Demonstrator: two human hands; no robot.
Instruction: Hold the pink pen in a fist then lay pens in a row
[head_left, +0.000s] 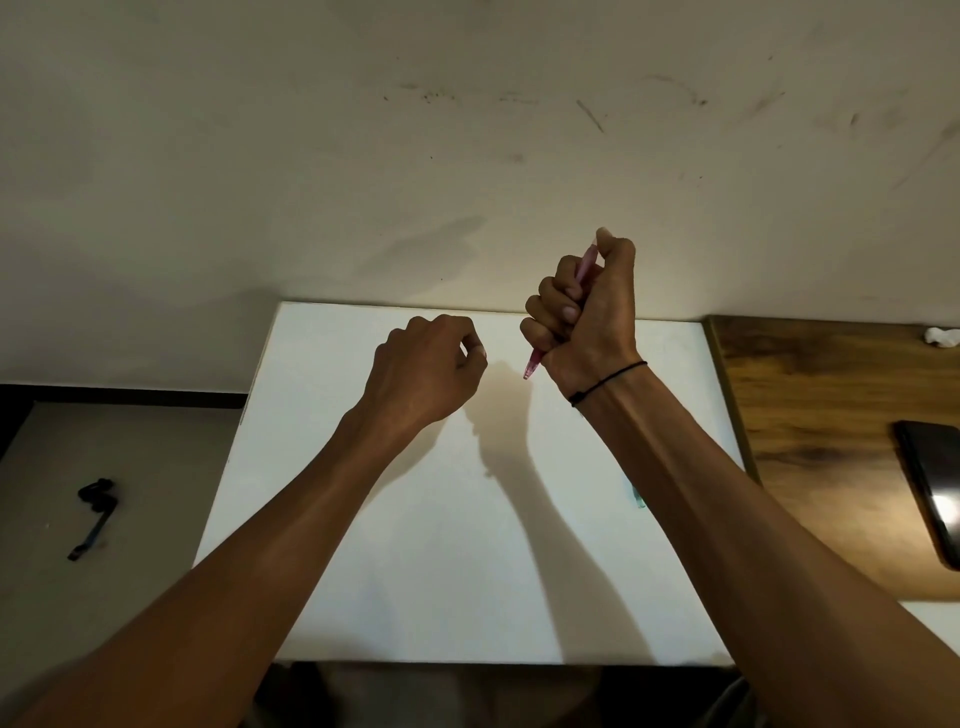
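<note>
Pink plastic shows through the right hand (584, 306), which is raised in a fist over the far part of a white board (395, 571). That is a pink pen (535, 364), and most of its barrel is swallowed by the curled fingers and palm; only a short length near the thumb at the top and the lower end poking out beneath the little finger can be seen. Its long axis runs steeply, upper end leaning away toward the wall (311, 156) and slightly right, lower tip pointing down and a little left toward the board. Whether the tip is capped or bare is too small to tell. The tip hangs above the board, not on it.

The left hand (428, 369) floats just beside it, back turned up, fingers curled inward with the thumb tucked against them. Their undersides are hidden, so I cannot tell whether something small is pinched there.

A thin black band (608, 382) circles the right wrist. Under the right forearm, a small greenish object (638, 496) peeks out on the board, mostly covered and unclear. To the right, a dark phone (930, 488) lies on a wooden tabletop (810, 395), cut off by the edge. On the floor at left lies a black strap-like item (96, 506), hard to identify.
</note>
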